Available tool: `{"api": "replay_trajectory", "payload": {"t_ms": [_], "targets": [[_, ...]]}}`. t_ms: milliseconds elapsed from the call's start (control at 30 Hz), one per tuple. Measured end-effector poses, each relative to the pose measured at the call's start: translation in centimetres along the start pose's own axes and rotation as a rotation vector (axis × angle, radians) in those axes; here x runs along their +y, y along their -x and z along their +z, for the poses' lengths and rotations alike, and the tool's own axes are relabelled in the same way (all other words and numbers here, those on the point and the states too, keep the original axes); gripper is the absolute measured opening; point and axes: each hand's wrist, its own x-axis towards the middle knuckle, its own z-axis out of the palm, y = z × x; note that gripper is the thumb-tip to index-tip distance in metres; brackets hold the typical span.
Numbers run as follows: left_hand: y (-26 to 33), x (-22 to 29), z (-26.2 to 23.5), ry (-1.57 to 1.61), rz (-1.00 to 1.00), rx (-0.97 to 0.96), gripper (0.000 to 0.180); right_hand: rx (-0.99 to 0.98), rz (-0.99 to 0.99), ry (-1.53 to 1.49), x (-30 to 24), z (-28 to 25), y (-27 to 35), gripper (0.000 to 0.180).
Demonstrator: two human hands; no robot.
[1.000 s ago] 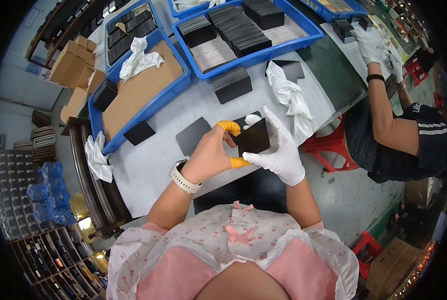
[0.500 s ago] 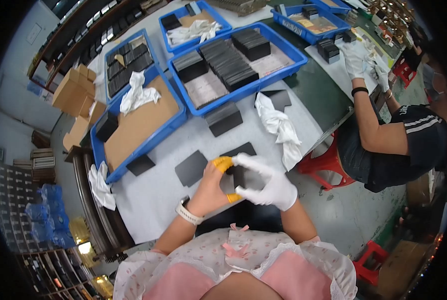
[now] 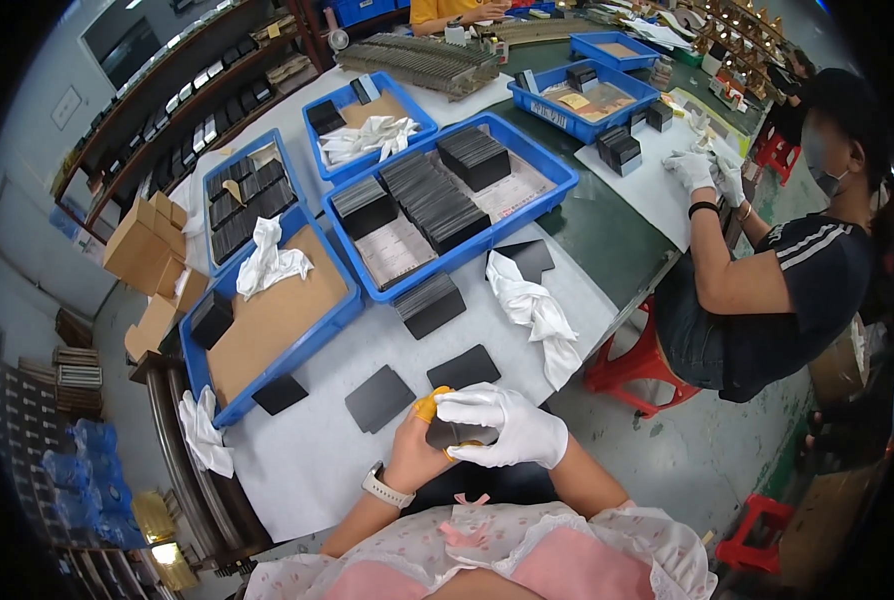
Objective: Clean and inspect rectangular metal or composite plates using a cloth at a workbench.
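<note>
Close to the table's near edge, my hands hold a thin dark rectangular plate [image 3: 454, 434] between them. My left hand [image 3: 413, 452] has yellow finger cots and grips the plate's left side. My right hand [image 3: 519, 430], in a white glove, is curled round its other side. Just beyond lie two flat groups of dark plates, one at the left [image 3: 380, 398] and one directly ahead [image 3: 465, 368]. Farther off stands a block of stacked dark plates [image 3: 431, 305], with a crumpled white cloth [image 3: 535, 322] to its right.
A blue tray [image 3: 467, 248] with rows of dark plates stands ahead. Another blue tray [image 3: 312, 345] at the left holds a white cloth [image 3: 270, 262] and a small stack. To the right a gloved co-worker [image 3: 757, 270] sits on a red stool [image 3: 635, 372].
My view has tilted upward, so the table sits lower and more of the far side shows. My hands have come closer together, and the plate's face now shows between them.
</note>
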Motion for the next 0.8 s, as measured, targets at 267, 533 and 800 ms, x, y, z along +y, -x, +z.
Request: {"api": "replay_trajectory", "payload": {"t_ms": [267, 533, 800], "targets": [[2.0, 1.1, -0.7, 0.045, -0.066, 0.004, 0.077, -0.071, 0.055, -0.106, -0.7, 0.6, 0.6, 0.063], [3.2, 0.0, -0.2, 0.068, -0.092, 0.041, 0.076, -0.157, 0.066, -0.074, 0.2, 1.3, 0.4, 0.062], [2.7, 0.1, -0.4, 0.072, -0.057, 0.03, 0.075, -0.123, 0.058, -0.045, -0.7, 1.2, -0.2, 0.058]]}}
